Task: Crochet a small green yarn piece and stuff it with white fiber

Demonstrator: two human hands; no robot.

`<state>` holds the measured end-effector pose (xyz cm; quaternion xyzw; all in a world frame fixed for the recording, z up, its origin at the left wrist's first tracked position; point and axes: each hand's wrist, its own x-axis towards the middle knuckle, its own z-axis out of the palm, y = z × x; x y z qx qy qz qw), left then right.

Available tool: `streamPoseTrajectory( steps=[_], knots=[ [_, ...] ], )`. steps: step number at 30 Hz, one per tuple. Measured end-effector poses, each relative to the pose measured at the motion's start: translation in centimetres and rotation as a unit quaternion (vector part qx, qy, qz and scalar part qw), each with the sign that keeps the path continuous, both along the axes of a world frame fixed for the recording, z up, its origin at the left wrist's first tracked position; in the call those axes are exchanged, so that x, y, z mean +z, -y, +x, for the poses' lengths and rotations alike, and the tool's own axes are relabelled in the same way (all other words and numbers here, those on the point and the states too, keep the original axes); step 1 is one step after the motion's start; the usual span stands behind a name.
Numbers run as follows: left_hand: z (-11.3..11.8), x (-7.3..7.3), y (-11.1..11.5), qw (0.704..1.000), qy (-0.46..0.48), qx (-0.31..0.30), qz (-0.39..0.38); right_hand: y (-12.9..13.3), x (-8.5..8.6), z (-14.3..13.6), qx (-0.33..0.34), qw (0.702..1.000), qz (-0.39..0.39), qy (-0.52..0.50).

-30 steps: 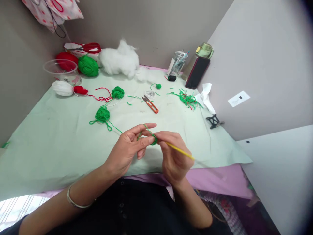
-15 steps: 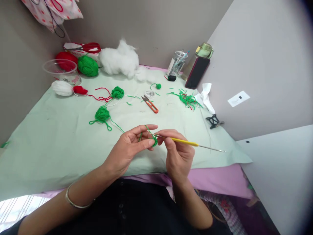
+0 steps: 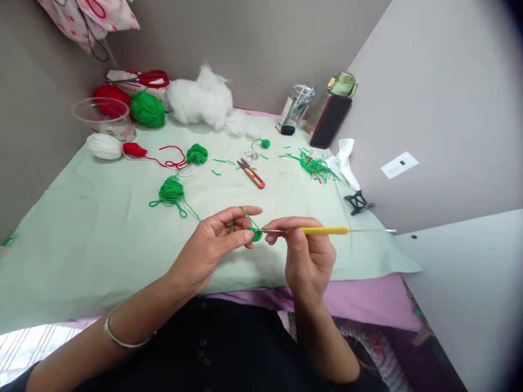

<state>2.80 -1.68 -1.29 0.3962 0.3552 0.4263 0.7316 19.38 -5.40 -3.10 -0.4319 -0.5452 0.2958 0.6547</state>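
Observation:
Between thumb and fingers, my left hand (image 3: 218, 235) pinches a small green crochet piece (image 3: 256, 234). A strand of green yarn (image 3: 249, 216) runs over its raised index finger down to the piece. My right hand (image 3: 308, 250) grips a crochet hook (image 3: 322, 231) by its yellow handle, held nearly level. The hook's left metal tip meets the crochet piece; the other metal end points right. From behind my left hand, yarn leads to a loose green yarn bundle (image 3: 170, 190) on the table.
Orange thread snips (image 3: 253, 175) lie beyond my hands, near a small green ball (image 3: 265, 144). Yarn scraps (image 3: 314, 166) are heaped at right by a black stand (image 3: 358, 202). White stuffing (image 3: 200, 100), a plastic tub (image 3: 110, 128), a pen cup (image 3: 295, 111) and a phone (image 3: 330, 121) line the back.
My right hand has shifted right, and the hook has turned from slanting to nearly level. Its left tip is now at the crochet piece. My left hand has moved slightly left.

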Motion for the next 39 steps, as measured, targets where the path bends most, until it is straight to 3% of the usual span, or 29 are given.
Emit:
streamPoseTrajectory(
  steps=[10,12,15,16,18,20,23,26,29,33,35,39],
  knots=[
    [0.1,-0.6,0.2,0.996,-0.051,0.039,0.067,0.2,-0.6,0.1,-0.004,0.975,0.13,0.18],
    [0.4,-0.5,0.3,0.997,-0.033,0.05,0.052,0.1,-1.2,-0.1,-0.038,0.954,0.151,0.255],
    [0.5,-0.5,0.3,0.998,0.038,0.018,-0.041,0.0,-2.0,-0.5,-0.107,0.912,0.196,0.345],
    [0.5,-0.5,0.3,0.995,0.064,-0.001,-0.079,0.0,-2.1,-0.6,-0.114,0.91,0.203,0.341],
    [0.3,-0.4,0.0,0.985,0.106,-0.028,-0.131,-0.1,-1.8,-0.7,-0.105,0.94,0.18,0.271],
    [0.1,-0.3,-0.2,0.984,0.12,-0.03,-0.129,-0.1,-1.2,-0.8,-0.091,0.978,0.123,0.142],
    [0.0,0.0,-0.2,0.99,0.097,-0.026,-0.094,-0.4,-0.3,-0.8,-0.057,0.996,0.069,0.021],
    [0.3,0.1,0.1,0.996,0.058,-0.019,-0.06,-0.6,-0.2,-1.0,-0.03,0.996,0.072,0.049],
    [0.6,0.0,0.4,0.999,0.04,0.012,-0.028,-0.5,-0.8,-1.1,-0.055,0.983,0.108,0.142],
    [0.6,-0.2,0.1,0.993,0.083,-0.022,-0.081,-0.2,-1.5,-1.0,-0.116,0.938,0.179,0.274],
    [0.4,-0.3,-0.3,0.986,0.11,-0.043,-0.116,-0.2,-1.3,-0.8,-0.116,0.951,0.162,0.235],
    [0.2,-0.3,-0.8,0.988,0.112,-0.024,-0.107,-0.5,-0.4,-0.5,-0.056,0.996,0.066,0.002]
  ],
)
